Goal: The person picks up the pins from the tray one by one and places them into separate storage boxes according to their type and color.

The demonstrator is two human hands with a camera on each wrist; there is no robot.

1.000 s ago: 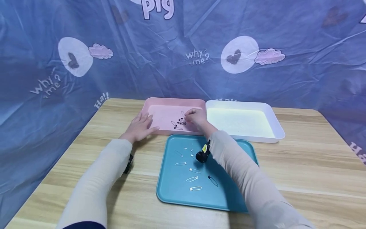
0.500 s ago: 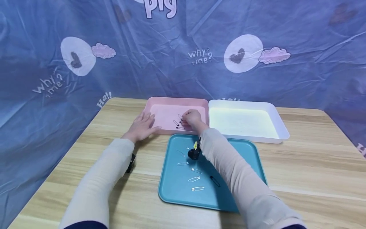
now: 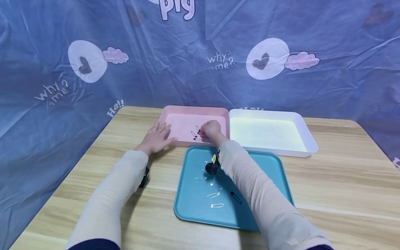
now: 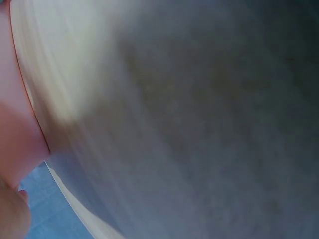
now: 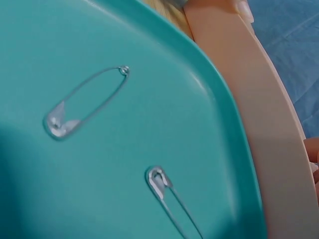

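Black pins [image 3: 198,139] by right grip [image 3: 211,129]

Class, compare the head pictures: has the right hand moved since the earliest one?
Yes. Judged against the pink tray in the head view, the right hand has moved left, away from the white tray.

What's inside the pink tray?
A few dark safety pins lie in the pink tray, toward its near side, left of the right hand. Anything directly beneath that hand is covered and can't be seen.
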